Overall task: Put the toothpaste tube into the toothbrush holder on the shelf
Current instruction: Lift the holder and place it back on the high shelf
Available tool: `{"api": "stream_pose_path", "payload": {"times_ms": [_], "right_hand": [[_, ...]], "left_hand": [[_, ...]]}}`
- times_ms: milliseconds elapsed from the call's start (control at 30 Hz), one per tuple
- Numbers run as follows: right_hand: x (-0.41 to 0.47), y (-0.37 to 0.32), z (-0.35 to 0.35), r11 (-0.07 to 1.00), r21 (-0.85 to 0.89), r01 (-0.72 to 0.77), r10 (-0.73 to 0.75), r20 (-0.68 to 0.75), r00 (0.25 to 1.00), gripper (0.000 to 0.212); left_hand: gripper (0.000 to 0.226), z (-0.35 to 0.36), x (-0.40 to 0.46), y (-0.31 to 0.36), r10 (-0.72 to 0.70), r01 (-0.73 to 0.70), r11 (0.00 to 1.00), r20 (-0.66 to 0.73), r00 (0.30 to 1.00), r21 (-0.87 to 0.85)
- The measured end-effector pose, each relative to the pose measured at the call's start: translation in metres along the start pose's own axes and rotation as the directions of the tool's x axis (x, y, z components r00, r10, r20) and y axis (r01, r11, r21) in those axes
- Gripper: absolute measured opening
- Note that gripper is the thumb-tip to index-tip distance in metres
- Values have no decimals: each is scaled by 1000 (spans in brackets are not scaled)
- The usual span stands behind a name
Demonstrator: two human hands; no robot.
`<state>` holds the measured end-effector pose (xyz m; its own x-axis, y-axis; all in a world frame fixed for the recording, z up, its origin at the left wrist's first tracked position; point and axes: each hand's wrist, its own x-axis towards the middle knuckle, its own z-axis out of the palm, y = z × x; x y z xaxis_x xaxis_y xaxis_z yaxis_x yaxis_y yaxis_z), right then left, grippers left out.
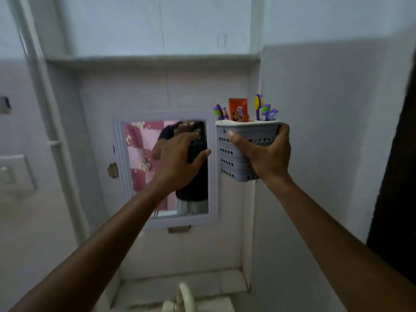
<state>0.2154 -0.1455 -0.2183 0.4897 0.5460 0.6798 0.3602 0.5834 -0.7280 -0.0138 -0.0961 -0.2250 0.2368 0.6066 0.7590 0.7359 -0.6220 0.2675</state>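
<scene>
Wrapped around the grey perforated toothbrush holder [238, 154], the right hand [264, 154] has its thumb across the front wall just under the rim and its fingers curled behind the right side. The left hand [180, 158] is spread flat with nothing in it, just left of the holder and apart from it, in front of the wall mirror [166, 170]. An orange toothpaste tube [238, 110] stands nearly upright in the holder, long axis vertical, its flat crimped end pointing up above the rim and its lower part hidden inside. It sits in the middle of the holder; which compartment cannot be told. Purple and green toothbrushes [258, 106] rise from the right compartment, heads up, and more brushes [219, 111] lean out at the left end. The holder is upright, held against the corner of the tiled wall beside the mirror's right frame. A stone shelf [153, 59] runs across the wall recess well above. Part of a cream tap [182, 298] shows at the bottom edge
</scene>
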Motion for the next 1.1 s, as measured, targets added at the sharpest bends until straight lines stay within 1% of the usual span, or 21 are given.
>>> {"api": "stream_pose_path", "payload": {"times_ms": [67, 233, 433, 500, 600, 667, 767, 867, 1000, 1100], "right_hand": [[24, -32, -4, 999, 22, 47, -46, -30, 998, 104], [77, -91, -8, 995, 14, 100, -98, -86, 991, 105], [123, -137, -1, 990, -49, 133, -138, -115, 984, 97], [135, -148, 4, 988, -60, 140, -146, -114, 983, 99], [148, -159, 12, 985, -81, 155, -163, -110, 980, 104], [156, -162, 17, 984, -88, 156, -166, -119, 979, 104], [169, -165, 24, 981, -93, 170, -182, -130, 975, 105], [181, -163, 36, 976, -106, 193, -207, -146, 967, 108], [202, -163, 57, 972, -104, 212, -228, -180, 957, 107], [221, -159, 76, 975, -98, 202, -217, -193, 957, 112]], "left_hand": [[76, -21, 28, 13, 40, -40, 999, -42, 998, 20], [63, -63, 91, 39, 117, -105, 992, -203, 972, 67], [58, -83, 163, 33, 193, -140, 975, -354, 915, 171], [57, -85, 184, 26, 184, -112, 970, -352, 918, 214], [58, -80, 207, 9, 90, -25, 972, -271, 958, 233], [59, -73, 213, -3, 50, 10, 970, -240, 970, 243], [57, -62, 213, -13, 102, -11, 960, -314, 944, 280], [56, -58, 215, -12, 94, 8, 968, -395, 914, 251], [56, -54, 220, -13, 79, 40, 965, -435, 897, 258], [58, -51, 223, -14, 81, 47, 964, -458, 885, 262]]}}
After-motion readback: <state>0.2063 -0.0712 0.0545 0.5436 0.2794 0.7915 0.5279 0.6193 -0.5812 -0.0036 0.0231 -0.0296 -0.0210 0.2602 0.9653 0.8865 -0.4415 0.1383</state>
